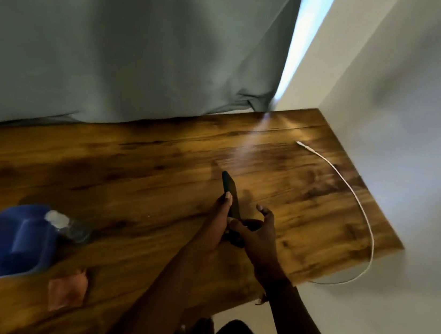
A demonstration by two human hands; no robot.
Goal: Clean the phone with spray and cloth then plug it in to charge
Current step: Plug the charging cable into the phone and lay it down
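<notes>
A dark phone [230,193] is held on edge above the wooden table [134,172], near the middle. My left hand [217,222] grips its left side, thumb on the upper edge. My right hand [257,233] holds the phone's lower end, with the index finger and thumb spread apart. A white charging cable [360,205] lies on the table to the right, its plug end [299,143] pointing toward the back, the rest curving off the right edge. A small orange-brown cloth [67,291] lies near the front left. A clear spray bottle with a white cap [66,223] lies beside a blue container.
A blue container [20,241] sits at the left of the table. A grey-green curtain [132,43] hangs behind the table. A white wall [416,122] borders the table's right side. The image is motion-blurred.
</notes>
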